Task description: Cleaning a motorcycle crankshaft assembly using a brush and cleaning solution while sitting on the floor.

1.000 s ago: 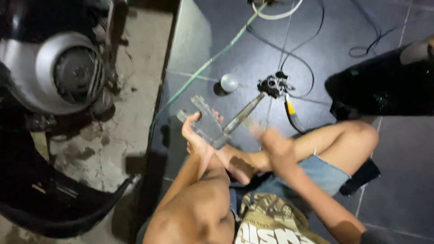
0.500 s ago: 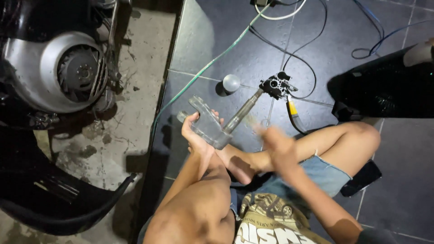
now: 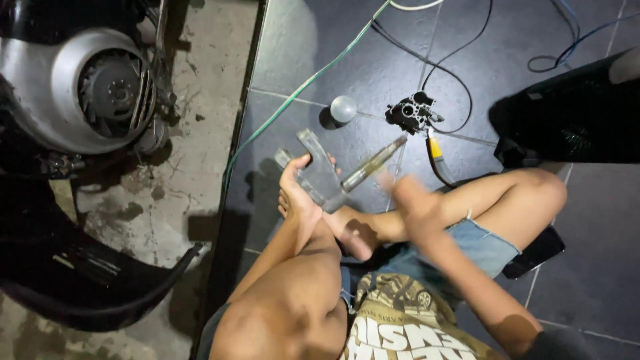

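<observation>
Person sat on dark floor tiles (image 3: 400,60), legs folded, camera looking straight down. Left hand (image 3: 300,193) was closed around a grey flat metal part with forked arms (image 3: 317,170), fingers wrapped over its lower end, holding it up just above the tiles. Right hand (image 3: 407,200) was blurred by motion (grip could not be told), near the lower end of a long thin metal rod-like tool (image 3: 373,165), which ran slanting up toward the right; whether the hand held the tool was unclear. The rod's lower end met the grey part by the left hand. Beyond the tool on the tiles lay a small black carburettor-like metal assembly (image 3: 413,112), with a black cable (image 3: 460,73) looping past it. A small pale grey round ball-shaped object (image 3: 343,108) sat just left of the assembly. A thin green hose (image 3: 300,87) crossed the tiles diagonally. To the left, over rough concrete, stood a scooter engine with a grey round fan cover (image 3: 87,87)
</observation>
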